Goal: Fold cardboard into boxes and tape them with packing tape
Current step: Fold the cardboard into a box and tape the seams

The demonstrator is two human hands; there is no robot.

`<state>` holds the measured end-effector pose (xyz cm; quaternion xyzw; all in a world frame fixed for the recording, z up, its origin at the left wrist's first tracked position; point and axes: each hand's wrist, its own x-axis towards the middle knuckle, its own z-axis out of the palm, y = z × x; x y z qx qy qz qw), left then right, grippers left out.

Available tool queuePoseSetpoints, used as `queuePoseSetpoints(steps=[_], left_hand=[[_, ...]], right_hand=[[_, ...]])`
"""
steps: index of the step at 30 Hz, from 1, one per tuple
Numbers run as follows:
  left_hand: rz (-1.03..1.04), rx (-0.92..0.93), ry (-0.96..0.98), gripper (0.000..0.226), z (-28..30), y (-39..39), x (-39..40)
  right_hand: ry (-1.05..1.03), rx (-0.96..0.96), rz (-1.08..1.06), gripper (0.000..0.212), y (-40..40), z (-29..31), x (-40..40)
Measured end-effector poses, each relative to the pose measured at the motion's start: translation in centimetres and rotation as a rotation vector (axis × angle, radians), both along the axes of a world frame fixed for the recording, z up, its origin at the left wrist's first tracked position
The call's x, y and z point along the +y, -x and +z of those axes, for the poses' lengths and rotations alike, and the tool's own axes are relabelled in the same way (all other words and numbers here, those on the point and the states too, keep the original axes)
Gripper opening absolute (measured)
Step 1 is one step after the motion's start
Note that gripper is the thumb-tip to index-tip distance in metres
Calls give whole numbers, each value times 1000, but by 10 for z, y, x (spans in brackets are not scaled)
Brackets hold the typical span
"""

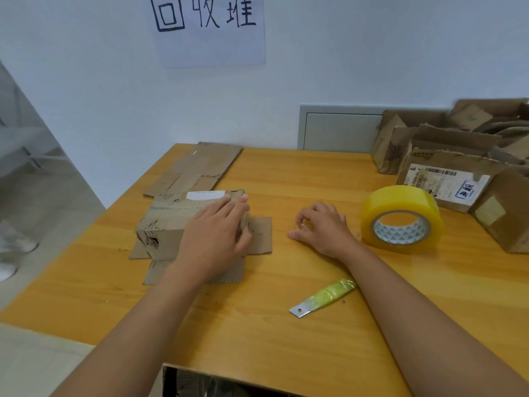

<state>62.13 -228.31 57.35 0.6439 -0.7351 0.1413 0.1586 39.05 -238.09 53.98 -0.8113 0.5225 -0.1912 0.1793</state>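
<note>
Resting flat on a half-folded cardboard box (171, 222) at table (286, 339) centre-left, left hand (213, 239) has straight, spread fingers. Right hand (320, 227) rests on the tabletop, fingers loosely curled, holding nothing visible. Yellow tape roll (402, 219) just right of it. Cutter blade (322, 298) lies nearer. Flat cardboard (197, 167) behind; finished boxes (458, 167) far right.
</note>
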Motion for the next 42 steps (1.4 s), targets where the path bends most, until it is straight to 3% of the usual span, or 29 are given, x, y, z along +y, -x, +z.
queuePoseSetpoints(steps=[6, 11, 16, 23, 30, 37, 42], left_hand=[[-14, 23, 30, 42, -3, -1, 0], [-36, 29, 59, 39, -4, -4, 1], [-58, 59, 69, 35, -3, -11, 7], [-202, 75, 139, 23, -2, -19, 22], [-217, -17, 170, 23, -12, -27, 37], [-102, 259, 222, 31, -9, -9, 41], [-78, 227, 280, 30, -15, -14, 48]], right_hand=[[2, 119, -25, 65, -2, 4, 4], [40, 81, -23, 40, -2, 3, 4], [67, 143, -67, 47, -10, 9, 6], [12, -226, 396, 46, -60, 43, 22], [139, -165, 505, 38, -79, 40, 23], [246, -110, 552, 32, -70, 43, 20], [367, -107, 523, 31, -61, 36, 30]])
